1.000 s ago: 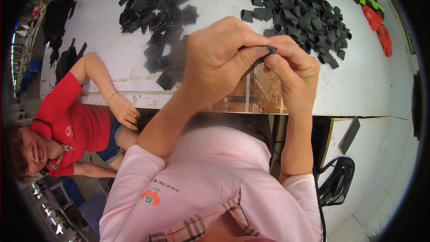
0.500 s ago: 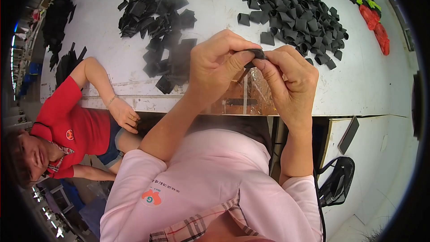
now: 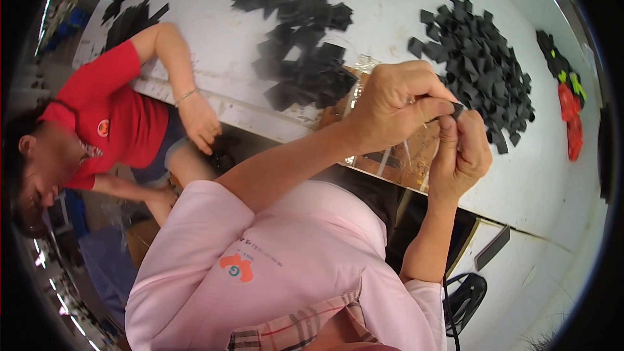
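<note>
My left hand (image 3: 390, 109) and my right hand (image 3: 461, 156) meet above the near part of the table, thumbs and fingers pinched. Between their fingertips is a small black fabric piece (image 3: 457, 111), mostly covered by the fingers. Just beyond my right hand spreads a heap of small black fabric loops (image 3: 481, 58), some showing open ends. Flat black fabric pieces (image 3: 305, 71) lie in a long loose pile left of my left hand. Under my hands is a brown board (image 3: 390, 159) with clear plastic film on it.
A person in a red shirt (image 3: 110, 117) sits at my left, one arm along the table edge. Dark strips (image 3: 133, 26) lie at the far left of the white table (image 3: 383, 0). Red and black bundles (image 3: 568, 104) are at the far right; a black bag (image 3: 467, 302) is low right.
The view has turned, so the table and piles appear shifted and tilted. Both hands, still pinching the black piece, now appear farther right, nearer the heap of loops.
</note>
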A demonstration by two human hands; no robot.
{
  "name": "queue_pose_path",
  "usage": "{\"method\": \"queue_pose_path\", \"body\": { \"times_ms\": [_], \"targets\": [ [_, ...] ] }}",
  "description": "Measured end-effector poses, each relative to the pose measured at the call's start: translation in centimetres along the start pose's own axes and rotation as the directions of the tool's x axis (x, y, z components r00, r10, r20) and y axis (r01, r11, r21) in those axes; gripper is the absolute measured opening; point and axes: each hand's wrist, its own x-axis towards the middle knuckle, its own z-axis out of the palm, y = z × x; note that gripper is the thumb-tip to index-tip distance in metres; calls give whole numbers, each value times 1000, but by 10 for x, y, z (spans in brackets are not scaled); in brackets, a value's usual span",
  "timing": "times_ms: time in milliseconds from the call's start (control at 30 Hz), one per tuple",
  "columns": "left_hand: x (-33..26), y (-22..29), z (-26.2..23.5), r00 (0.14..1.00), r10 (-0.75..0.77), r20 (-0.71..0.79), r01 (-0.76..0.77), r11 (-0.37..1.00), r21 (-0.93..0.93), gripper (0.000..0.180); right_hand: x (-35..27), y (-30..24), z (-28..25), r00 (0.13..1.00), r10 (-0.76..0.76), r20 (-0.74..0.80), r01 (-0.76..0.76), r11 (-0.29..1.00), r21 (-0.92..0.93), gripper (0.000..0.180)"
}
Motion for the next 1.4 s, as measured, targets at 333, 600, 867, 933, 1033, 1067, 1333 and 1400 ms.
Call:
{"method": "queue_pose_path", "body": {
  "times_ms": [333, 600, 867, 933, 1033, 1067, 1333, 1400],
  "targets": [
    [-34, -60, -93, 790, -139, -597, 520, 667, 534, 22, 54, 28, -57, 919, 385, 88, -392, 863, 320, 18],
    [-81, -105, -203, 646, -239, -725, 763, 180, 620, 13, -3, 8, -24, 869, 495, 23, -488, 846, 216, 19],
    [-38, -32, -175, 929, -65, -364, 339, 542, 769, 12, -28, -33, 43, 825, 223, 520, -360, 916, 178, 12],
    [-32, -19, -151, 909, -245, -336, 409, 673, 616, 13, -24, -33, 61, 893, 191, 408, -265, 955, 131, 16],
    [-26, -7, -112, 829, -546, -125, 559, 796, 233, 14, -22, -20, 84, 963, 191, 191, -211, 973, 92, 19],
    [-27, -3, -103, 782, -619, -70, 623, 774, 112, 15, -21, -18, 84, 961, 201, 191, -219, 972, 82, 19],
    [-40, 12, -67, 616, -787, -27, 613, 500, -612, 20, -13, -13, 76, 415, 633, 653, -687, -252, 682, 13],
    [-36, 10, -61, 649, -758, -57, 617, 569, -544, 15, -11, -11, 78, 361, 624, 693, -637, -377, 672, 14]
  ]
}}
